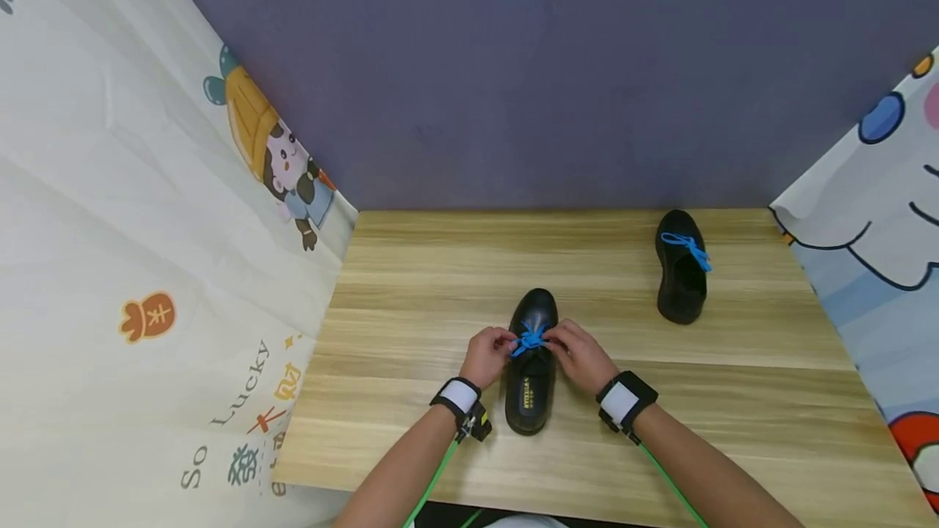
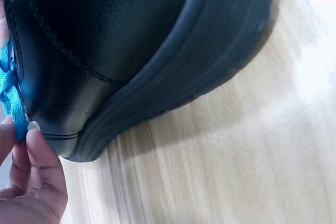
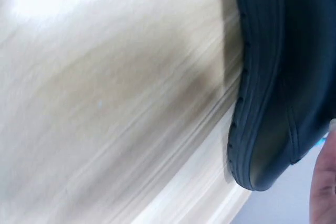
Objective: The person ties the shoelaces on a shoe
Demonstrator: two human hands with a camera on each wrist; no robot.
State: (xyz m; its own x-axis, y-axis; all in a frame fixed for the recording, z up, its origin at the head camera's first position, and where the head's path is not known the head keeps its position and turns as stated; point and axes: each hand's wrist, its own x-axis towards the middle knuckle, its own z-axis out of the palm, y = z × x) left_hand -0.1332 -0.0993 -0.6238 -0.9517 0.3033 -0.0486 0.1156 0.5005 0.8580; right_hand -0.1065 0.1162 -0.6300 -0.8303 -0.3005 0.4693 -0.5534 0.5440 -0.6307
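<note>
A black leather shoe (image 1: pixel 530 402) sits on the wooden table between both hands, toe pointing to the far side. Its blue shoelace (image 1: pixel 530 338) is looped into a bow over the tongue. From the left side, my left hand (image 1: pixel 487 357) pinches one part of the lace between thumb and finger; the left wrist view shows this blue lace (image 2: pixel 19 116) close up. On the other side, my right hand (image 1: pixel 583 355) pinches the lace by the bow. Only a bit of that hand (image 3: pixel 324 182) enters the right wrist view, beside the shoe (image 3: pixel 268 103).
A second black shoe (image 1: pixel 680 292), its blue lace tied in a bow, stands at the back right of the table (image 1: pixel 425 267). Behind the table rises a dark grey-blue surface (image 1: pixel 513 80). Printed white cloths hang at the left (image 1: pixel 147 226) and right.
</note>
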